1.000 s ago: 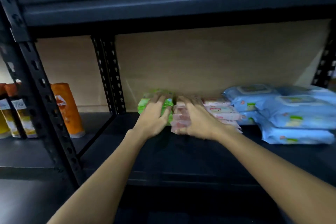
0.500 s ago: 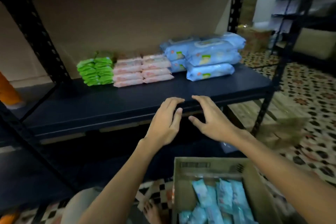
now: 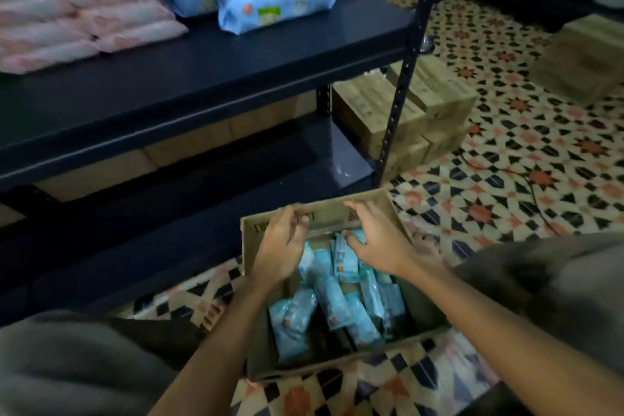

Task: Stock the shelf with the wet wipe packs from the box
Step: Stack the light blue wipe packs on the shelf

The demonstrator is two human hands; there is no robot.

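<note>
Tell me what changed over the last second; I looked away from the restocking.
Both hands left the packs on the shelf and came down: the left hand and right hand now hover, holding nothing, over the teal packs in the cardboard box. The pink packs and blue packs stayed in place.

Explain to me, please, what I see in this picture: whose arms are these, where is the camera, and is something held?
The camera sits on a person's head and looks down, so the two bare arms are that person's own. The left hand and right hand reach over an open brown cardboard box on the patterned tiled floor; neither clearly grips anything. Inside lie small teal wet wipe packs. On the dark metal shelf lie pink packs and bigger blue packs.
</note>
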